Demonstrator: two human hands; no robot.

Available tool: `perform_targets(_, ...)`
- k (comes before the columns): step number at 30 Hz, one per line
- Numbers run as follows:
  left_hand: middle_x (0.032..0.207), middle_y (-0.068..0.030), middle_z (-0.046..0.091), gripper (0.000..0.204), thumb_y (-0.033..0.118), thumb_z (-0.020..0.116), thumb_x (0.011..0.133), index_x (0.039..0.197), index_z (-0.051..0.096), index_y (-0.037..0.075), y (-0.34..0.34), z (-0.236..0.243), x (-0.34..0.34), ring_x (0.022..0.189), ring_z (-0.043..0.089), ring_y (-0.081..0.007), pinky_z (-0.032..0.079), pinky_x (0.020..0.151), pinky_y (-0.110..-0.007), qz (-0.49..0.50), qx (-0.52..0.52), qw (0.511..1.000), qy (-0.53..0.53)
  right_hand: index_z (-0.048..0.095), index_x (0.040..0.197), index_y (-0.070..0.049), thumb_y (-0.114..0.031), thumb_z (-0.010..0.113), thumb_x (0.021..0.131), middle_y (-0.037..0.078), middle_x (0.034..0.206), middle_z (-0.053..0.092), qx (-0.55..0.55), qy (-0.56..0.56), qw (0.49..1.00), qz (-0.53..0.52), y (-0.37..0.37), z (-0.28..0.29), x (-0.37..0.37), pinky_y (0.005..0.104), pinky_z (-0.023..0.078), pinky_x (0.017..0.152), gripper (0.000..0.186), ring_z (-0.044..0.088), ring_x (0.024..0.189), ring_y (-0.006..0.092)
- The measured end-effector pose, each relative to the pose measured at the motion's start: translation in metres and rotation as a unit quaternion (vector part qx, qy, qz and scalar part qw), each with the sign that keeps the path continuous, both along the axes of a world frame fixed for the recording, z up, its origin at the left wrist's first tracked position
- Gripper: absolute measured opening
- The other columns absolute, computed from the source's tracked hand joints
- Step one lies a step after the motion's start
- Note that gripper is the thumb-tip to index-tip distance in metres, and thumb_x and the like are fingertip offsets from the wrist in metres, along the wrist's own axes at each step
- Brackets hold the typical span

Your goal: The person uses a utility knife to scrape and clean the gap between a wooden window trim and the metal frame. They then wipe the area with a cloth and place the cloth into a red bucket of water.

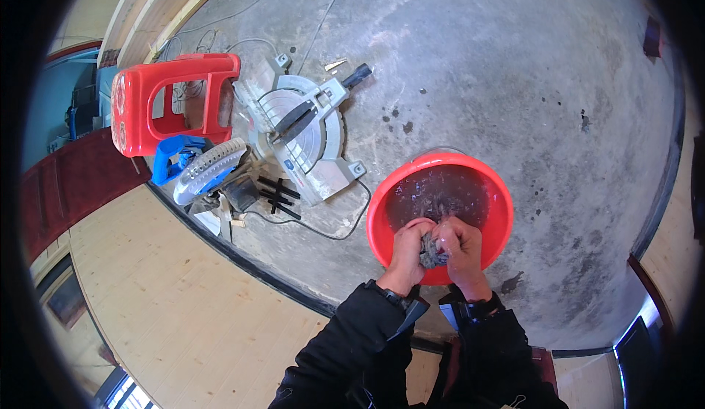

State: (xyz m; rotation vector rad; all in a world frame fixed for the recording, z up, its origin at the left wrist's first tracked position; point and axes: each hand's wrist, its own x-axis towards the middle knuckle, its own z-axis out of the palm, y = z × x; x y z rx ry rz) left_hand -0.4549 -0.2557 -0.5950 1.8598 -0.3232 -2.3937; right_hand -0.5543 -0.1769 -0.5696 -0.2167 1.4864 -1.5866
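A red plastic basin (502, 222) stands on the concrete floor, holding murky, dark water (448, 189). Over its near side, my left hand (409, 251) and my right hand (463, 251) are pressed close together. Both are closed around a wet grey cloth (432, 252), bunched up between them. Below the hands the cloth shows as a crumpled wad; the rest of it is hidden by my fingers. The water near my fingertips looks stirred and splashed.
Left of the basin lies a mitre saw with a grey base (294, 130) and blue handle (172, 158). Its cable (338, 237) runs near the basin. A red plastic stool (136, 111) lies tipped beyond it. Black strips (279, 194) and wood scraps lie about. Wooden boards (191, 291) border the floor.
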Motion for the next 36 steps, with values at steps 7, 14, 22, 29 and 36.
perform_targets(7,0.096,-0.0055,0.07,0.009,0.004,0.071,0.09,0.099,0.07,0.002,-0.013,0.003,-0.004,0.084,0.062,-0.0125,0.051,0.074,-0.029,-0.056,-0.202,0.969,-0.128,0.075,0.105,0.001,-0.012,0.067,0.097,0.016,0.11,0.073,0.118,0.054,0.989,0.069,-0.004,-0.002,-0.009,0.034,0.054,0.091,0.017,0.07,0.103,0.0239)
perform_targets(14,0.091,-0.0026,0.069,0.011,0.009,0.075,0.095,0.102,0.068,0.003,-0.018,0.006,-0.005,0.081,0.061,-0.0099,0.051,0.073,-0.027,-0.16,-0.285,0.932,-0.154,0.065,0.135,0.0,-0.026,0.078,0.081,0.023,0.141,0.062,0.207,0.316,0.863,0.334,0.015,0.006,-0.012,0.0472,0.052,0.103,0.061,0.059,0.13,0.0383)
perform_targets(22,0.098,-0.0073,0.067,0.038,0.039,0.07,0.103,0.113,0.061,0.003,-0.001,0.025,-0.026,0.085,0.061,-0.0118,0.052,0.073,-0.029,-0.109,-0.175,0.967,-0.152,0.062,0.127,-0.001,-0.039,0.088,0.066,0.018,0.127,0.065,0.31,0.458,0.77,0.317,0.003,0.003,0.01,0.0501,0.052,0.09,0.077,0.06,0.116,0.0352)
perform_targets(29,0.11,-0.0061,0.069,0.049,0.038,0.067,0.105,0.136,0.061,0.0,-0.035,0.041,-0.012,0.105,0.064,-0.0115,0.051,0.093,-0.029,-0.241,-0.116,0.963,-0.035,0.067,0.116,-0.006,-0.026,0.086,0.067,0.011,0.099,0.072,0.313,0.243,0.861,0.319,0.01,0.005,-0.02,0.0438,0.056,0.083,0.056,0.067,0.1,0.0302)
perform_targets(36,0.137,-0.0098,0.063,0.059,0.035,0.069,0.103,0.148,0.053,0.001,-0.048,0.045,-0.009,0.13,0.056,-0.0185,0.045,0.111,-0.036,-0.222,-0.2,0.943,0.148,0.071,0.108,-0.004,-0.017,0.078,0.076,0.001,0.095,0.068,0.123,-0.274,0.922,0.244,0.008,0.024,-0.04,0.0294,0.054,0.074,0.036,0.066,0.077,0.0134)
